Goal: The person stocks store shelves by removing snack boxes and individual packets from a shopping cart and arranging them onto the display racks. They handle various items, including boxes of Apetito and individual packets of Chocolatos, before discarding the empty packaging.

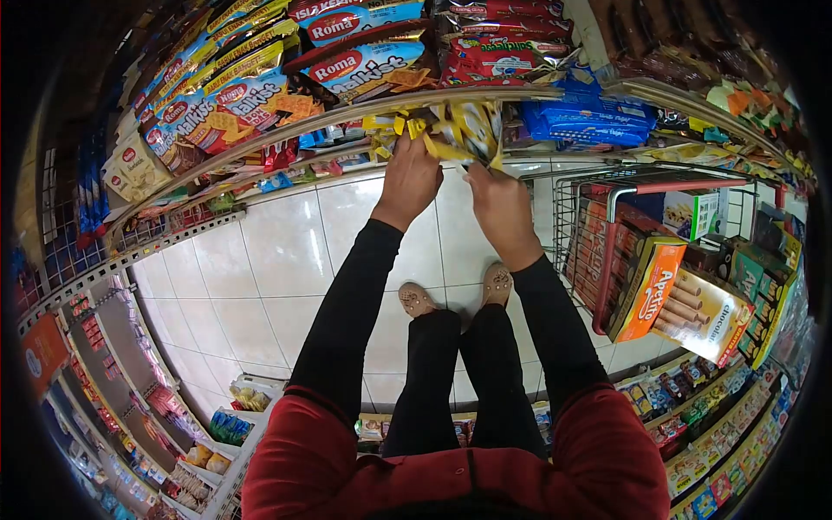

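A yellow snack packet [470, 130], smeared by motion, is at the front of the shelf in the head view. My right hand [504, 217] is closed on its lower edge. My left hand [409, 180] is also closed, with yellow wrapper at its fingertips; its exact grip is partly hidden. More yellow packets [381, 126] lie just beyond and left of it. To the right of the yellow packet, blue packets [591, 120] rest on the same shelf. Above are blue and brown Roma Malkist packs [368, 65] and red snack packs [503, 59].
A shopping cart [607, 208] with a red handle stands on my right, loaded with orange Apetito boxes [646, 290] and other boxes. The shelf edge [286, 130] curves across in front. Stocked racks [113, 373] stand behind me. White tiles [269, 251] cover the floor.
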A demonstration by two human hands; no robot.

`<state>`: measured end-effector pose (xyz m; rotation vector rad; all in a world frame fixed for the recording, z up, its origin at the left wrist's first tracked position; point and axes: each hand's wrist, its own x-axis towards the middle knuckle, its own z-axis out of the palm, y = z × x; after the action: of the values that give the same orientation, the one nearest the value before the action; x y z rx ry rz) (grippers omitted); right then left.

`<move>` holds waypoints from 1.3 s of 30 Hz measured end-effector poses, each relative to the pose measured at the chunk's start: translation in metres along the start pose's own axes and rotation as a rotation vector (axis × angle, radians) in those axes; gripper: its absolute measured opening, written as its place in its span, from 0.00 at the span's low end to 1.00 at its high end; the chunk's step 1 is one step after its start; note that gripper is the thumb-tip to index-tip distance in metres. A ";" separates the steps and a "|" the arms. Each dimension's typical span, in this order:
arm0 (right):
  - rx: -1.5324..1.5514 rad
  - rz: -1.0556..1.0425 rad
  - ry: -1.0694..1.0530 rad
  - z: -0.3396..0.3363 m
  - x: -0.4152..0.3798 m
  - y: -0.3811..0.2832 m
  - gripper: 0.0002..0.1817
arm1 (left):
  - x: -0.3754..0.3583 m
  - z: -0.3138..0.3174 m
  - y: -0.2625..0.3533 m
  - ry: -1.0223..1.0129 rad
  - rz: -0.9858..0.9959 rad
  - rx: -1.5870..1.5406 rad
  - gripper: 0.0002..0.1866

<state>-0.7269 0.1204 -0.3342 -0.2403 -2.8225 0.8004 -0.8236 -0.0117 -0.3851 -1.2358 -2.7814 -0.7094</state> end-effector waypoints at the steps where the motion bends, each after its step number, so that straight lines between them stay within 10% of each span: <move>1: 0.020 0.002 0.007 -0.004 -0.008 0.001 0.04 | 0.000 -0.003 0.001 0.017 0.012 -0.038 0.12; 18: 0.072 -0.189 0.217 -0.016 -0.026 0.007 0.04 | -0.004 -0.009 0.014 -0.019 -0.058 -0.059 0.28; 28: 0.078 -0.280 0.232 -0.028 -0.006 0.006 0.04 | -0.008 0.012 0.051 0.306 -0.166 -0.104 0.13; 32: 0.025 -0.251 0.209 -0.031 -0.011 0.008 0.04 | -0.001 0.044 0.059 0.418 -0.734 -1.003 0.14; 34: -0.028 -0.250 0.194 -0.034 -0.014 0.008 0.03 | 0.004 0.047 0.053 0.125 -1.085 -2.121 0.21; 39: -0.106 -0.052 0.131 -0.043 -0.018 0.000 0.09 | 0.014 0.073 0.038 0.054 -0.890 -2.340 0.25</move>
<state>-0.6995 0.1382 -0.3006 -0.2260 -2.7383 0.6014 -0.7944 0.0498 -0.4331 0.7565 -0.9181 -3.7975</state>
